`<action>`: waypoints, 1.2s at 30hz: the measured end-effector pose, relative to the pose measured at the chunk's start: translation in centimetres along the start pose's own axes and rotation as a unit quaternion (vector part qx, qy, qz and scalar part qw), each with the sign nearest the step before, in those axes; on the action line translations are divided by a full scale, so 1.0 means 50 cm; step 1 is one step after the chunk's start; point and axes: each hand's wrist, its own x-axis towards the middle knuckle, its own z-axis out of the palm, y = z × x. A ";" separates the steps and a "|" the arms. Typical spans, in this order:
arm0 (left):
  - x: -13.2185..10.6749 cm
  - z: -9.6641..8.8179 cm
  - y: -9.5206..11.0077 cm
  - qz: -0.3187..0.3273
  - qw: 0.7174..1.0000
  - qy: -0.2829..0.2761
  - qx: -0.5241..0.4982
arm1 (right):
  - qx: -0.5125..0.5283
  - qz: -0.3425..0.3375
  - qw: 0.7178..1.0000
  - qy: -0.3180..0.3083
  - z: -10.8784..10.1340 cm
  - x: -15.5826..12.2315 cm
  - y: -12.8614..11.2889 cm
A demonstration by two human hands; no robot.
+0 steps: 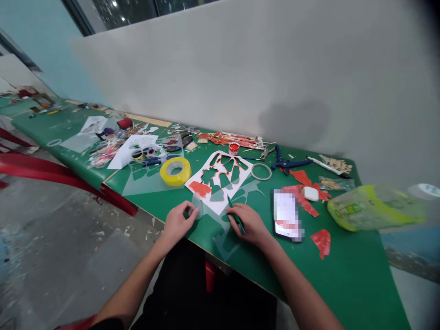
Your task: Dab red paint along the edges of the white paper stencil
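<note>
My left hand (178, 223) pinches the edge of a clear plastic sheet (220, 229) lying on the green table (343, 279). A thin green craft knife (236, 215) sits in my closed right hand (250, 223), its tip on the sheet. Just beyond lies a white paper stencil (220, 176) with red paint and leaf-shaped cut-outs. Both hands rest near the table's front edge.
A yellow tape roll (175, 171) and a thin tape ring (261, 171) flank the stencil. A phone (287, 215), red paper scraps (321, 241), a green plastic bottle (374, 207), blue pliers (287, 163) and a red paint pot (233, 148) lie right. Craft clutter (137, 149) covers the left.
</note>
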 end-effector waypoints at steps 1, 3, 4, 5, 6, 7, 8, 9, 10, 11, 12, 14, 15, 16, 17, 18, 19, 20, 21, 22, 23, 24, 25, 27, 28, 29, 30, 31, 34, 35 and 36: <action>0.010 -0.005 0.003 0.011 1.000 0.013 0.011 | -0.006 -0.010 1.000 -0.009 0.001 0.000 -0.003; 0.034 -0.013 0.006 0.029 0.999 0.033 0.020 | -0.020 -0.021 0.999 -0.021 0.004 -0.001 -0.001; 0.047 -0.017 0.007 0.035 0.998 0.042 0.018 | -0.028 -0.022 0.999 -0.025 0.006 -0.002 0.004; 0.060 -0.019 0.007 0.036 0.998 0.052 0.013 | -0.036 -0.021 0.999 -0.026 0.006 -0.003 0.009; 0.073 -0.021 0.007 0.035 0.998 0.061 0.004 | -0.045 -0.019 0.999 -0.025 0.006 -0.005 0.016; 0.085 -0.022 0.006 0.030 0.997 0.069 -0.008 | -0.052 -0.017 0.998 -0.024 0.006 -0.006 0.022; 0.097 -0.023 0.005 0.023 0.997 0.074 -0.023 | -0.058 -0.015 0.998 -0.022 0.006 -0.008 0.028; 0.106 -0.022 0.003 0.013 0.996 0.075 -0.042 | -0.062 -0.014 0.998 -0.020 0.005 -0.009 0.032; 0.114 -0.021 0.003 0.002 0.995 0.074 -0.063 | -0.065 -0.013 0.998 -0.017 0.005 -0.010 0.035; 0.120 -0.020 0.003 -0.010 0.994 0.071 -0.087 | -0.067 -0.011 0.998 -0.015 0.006 -0.011 0.036; 0.124 -0.017 0.004 -0.021 0.991 0.067 -0.113 | -0.069 -0.010 0.998 -0.012 0.007 -0.011 0.035; 0.127 -0.012 0.009 -0.041 0.983 0.064 -0.169 | -0.071 -0.004 0.997 -0.006 0.011 -0.011 0.031; 0.127 -0.009 0.013 -0.049 0.977 0.065 -0.197 | -0.071 -0.001 0.997 -0.003 0.013 -0.011 0.029; 0.127 -0.007 0.017 -0.056 0.971 0.068 -0.223 | -0.070 0.003 0.998 -0.001 0.016 -0.010 0.027; 0.125 -0.006 0.020 -0.063 0.965 0.070 -0.246 | -0.069 0.008 0.998 0.001 0.018 -0.009 0.025; 0.124 -0.005 0.024 -0.069 0.959 0.073 -0.266 | -0.067 0.012 0.998 0.002 0.020 -0.008 0.024; 0.122 -0.004 0.026 -0.075 0.954 0.074 -0.281 | -0.065 0.017 0.998 0.002 0.022 -0.008 0.023; 0.120 -0.003 0.028 -0.080 0.951 0.074 -0.291 | -0.062 0.021 0.998 0.001 0.024 -0.008 0.022; 0.118 -0.002 0.029 -0.085 0.949 0.073 -0.296 | -0.059 0.025 0.998 0.000 0.025 -0.007 0.021; 0.116 0.000 0.028 -0.089 0.949 0.070 -0.295 | -0.055 0.028 0.998 -0.002 0.026 -0.007 0.021; 0.115 0.003 0.027 -0.092 0.951 0.065 -0.288 | -0.052 0.030 0.998 -0.004 0.027 -0.007 0.020; 0.115 0.006 0.025 -0.093 0.955 0.059 -0.276 | -0.049 0.032 0.998 -0.006 0.027 -0.007 0.020; 0.117 0.009 0.023 -0.093 0.960 0.052 -0.259 | -0.045 0.033 0.998 -0.007 0.027 -0.007 0.019; 0.124 0.017 0.017 -0.086 0.971 0.039 -0.218 | -0.040 0.036 0.999 -0.008 0.026 -0.006 0.018; 0.129 0.021 0.015 -0.080 0.977 0.034 -0.196 | -0.038 0.037 0.999 -0.007 0.025 -0.006 0.017; 0.135 0.024 0.014 -0.073 0.981 0.031 -0.176 | -0.037 0.038 0.999 -0.006 0.024 -0.006 0.016; 0.140 0.027 0.013 -0.065 0.985 0.031 -0.157 | -0.036 0.040 0.999 -0.005 0.023 -0.006 0.016; 0.145 0.029 0.013 -0.056 0.988 0.034 -0.141 | -0.035 0.041 0.999 -0.004 0.022 -0.006 0.015; 0.151 0.031 0.020 -0.020 0.993 0.053 -0.107 | -0.033 0.045 0.998 -0.002 0.019 -0.006 0.015; 0.150 0.030 0.024 -0.007 0.993 0.062 -0.099 | -0.032 0.047 0.998 -0.002 0.019 -0.006 0.015; 0.148 0.027 0.028 0.006 0.993 0.071 -0.094 | -0.032 0.049 0.998 -0.001 0.020 -0.006 0.016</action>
